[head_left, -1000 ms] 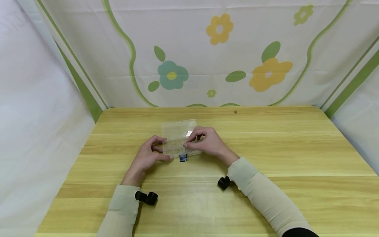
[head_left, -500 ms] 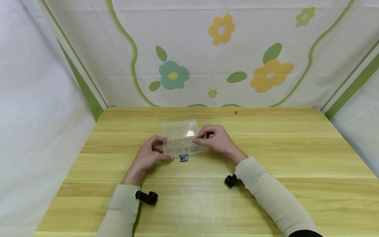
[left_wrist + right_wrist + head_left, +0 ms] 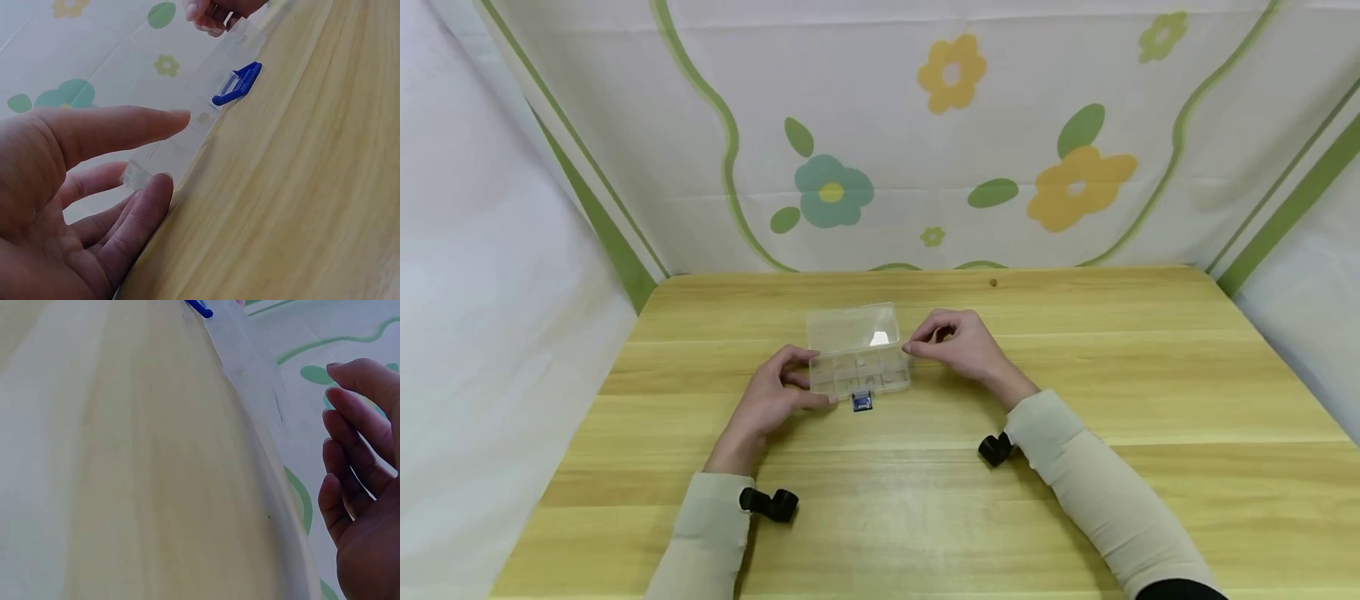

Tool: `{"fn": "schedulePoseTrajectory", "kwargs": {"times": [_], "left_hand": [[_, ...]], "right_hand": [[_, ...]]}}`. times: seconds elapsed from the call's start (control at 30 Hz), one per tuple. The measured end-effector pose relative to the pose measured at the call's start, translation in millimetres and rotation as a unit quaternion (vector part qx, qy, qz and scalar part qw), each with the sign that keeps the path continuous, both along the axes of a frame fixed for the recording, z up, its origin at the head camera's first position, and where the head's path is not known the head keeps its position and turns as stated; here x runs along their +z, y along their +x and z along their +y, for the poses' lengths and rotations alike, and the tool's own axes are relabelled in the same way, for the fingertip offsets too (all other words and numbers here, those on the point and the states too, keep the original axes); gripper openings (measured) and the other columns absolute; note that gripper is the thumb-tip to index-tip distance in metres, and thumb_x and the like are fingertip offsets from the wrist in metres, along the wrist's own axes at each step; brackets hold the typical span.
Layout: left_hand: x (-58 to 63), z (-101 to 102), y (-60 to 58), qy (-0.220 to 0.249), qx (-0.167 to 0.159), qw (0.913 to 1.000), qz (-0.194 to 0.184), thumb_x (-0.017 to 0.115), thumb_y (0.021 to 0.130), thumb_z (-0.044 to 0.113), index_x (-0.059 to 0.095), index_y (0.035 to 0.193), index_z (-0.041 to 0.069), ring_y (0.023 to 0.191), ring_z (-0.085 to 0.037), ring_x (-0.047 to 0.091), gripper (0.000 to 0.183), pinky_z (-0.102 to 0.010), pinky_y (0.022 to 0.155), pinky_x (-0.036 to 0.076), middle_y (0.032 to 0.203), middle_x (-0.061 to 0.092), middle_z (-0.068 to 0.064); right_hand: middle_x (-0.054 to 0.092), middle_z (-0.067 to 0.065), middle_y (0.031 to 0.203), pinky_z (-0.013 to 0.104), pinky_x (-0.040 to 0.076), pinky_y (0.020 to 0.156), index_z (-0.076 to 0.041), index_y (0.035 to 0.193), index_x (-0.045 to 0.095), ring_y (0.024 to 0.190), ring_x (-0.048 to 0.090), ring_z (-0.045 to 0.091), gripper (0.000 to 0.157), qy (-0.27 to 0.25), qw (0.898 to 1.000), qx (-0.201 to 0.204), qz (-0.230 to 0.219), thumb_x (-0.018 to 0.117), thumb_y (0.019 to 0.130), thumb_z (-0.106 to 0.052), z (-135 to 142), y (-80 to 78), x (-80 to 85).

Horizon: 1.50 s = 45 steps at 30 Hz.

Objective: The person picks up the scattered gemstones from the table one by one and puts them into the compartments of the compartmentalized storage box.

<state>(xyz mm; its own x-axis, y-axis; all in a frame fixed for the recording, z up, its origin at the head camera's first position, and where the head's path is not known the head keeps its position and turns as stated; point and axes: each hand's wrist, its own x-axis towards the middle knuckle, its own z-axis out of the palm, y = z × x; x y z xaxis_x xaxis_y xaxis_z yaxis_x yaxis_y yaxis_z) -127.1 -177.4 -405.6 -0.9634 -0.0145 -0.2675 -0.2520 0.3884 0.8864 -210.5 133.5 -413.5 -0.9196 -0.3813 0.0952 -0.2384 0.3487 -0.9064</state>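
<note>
A clear plastic compartment box (image 3: 822, 377) lies on the table with its lid (image 3: 850, 327) swung back. Several tiny bits, too small to identify, show in its compartments. A blue latch (image 3: 862, 402) sticks out from the front edge. My left hand (image 3: 767, 393) grips the box's left end, thumb at the front corner and fingers behind; the left wrist view shows that thumb (image 3: 125, 128) along the box's side. Just off the right end hovers my right hand (image 3: 966, 343). In the right wrist view its fingers (image 3: 359, 415) are loosely bent, with nothing seen between them.
The wooden table (image 3: 880, 517) runs back to a white cloth (image 3: 895, 150) printed with flowers, and more white cloth hangs at both sides. A small dark spot (image 3: 993, 282) marks the table's far edge. Each sleeve carries a black wrist camera (image 3: 784, 505).
My right hand has moved from over the compartments to the right, past the box's right end. My left hand and the box have stayed in place.
</note>
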Motion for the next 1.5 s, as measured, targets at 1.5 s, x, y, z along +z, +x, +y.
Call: {"fn": "schedulePoseTrajectory", "kwargs": {"times": [1.5], "left_hand": [[5.3,-8.9,12.9,-0.012,0.005,0.9999,0.009,0.096,0.076,0.01,0.063,0.144,0.014,0.112,-0.03,0.06,0.076,-0.035,0.091,0.044,0.135,0.065,-0.015]], "right_hand": [[0.08,0.001,0.104,0.03,0.052,0.075,-0.017,0.101,0.084,0.086,0.066,0.02,0.021,0.033,0.996,-0.082,-0.031,0.089,0.09,-0.035,20.8,-9.9,5.8]]}}
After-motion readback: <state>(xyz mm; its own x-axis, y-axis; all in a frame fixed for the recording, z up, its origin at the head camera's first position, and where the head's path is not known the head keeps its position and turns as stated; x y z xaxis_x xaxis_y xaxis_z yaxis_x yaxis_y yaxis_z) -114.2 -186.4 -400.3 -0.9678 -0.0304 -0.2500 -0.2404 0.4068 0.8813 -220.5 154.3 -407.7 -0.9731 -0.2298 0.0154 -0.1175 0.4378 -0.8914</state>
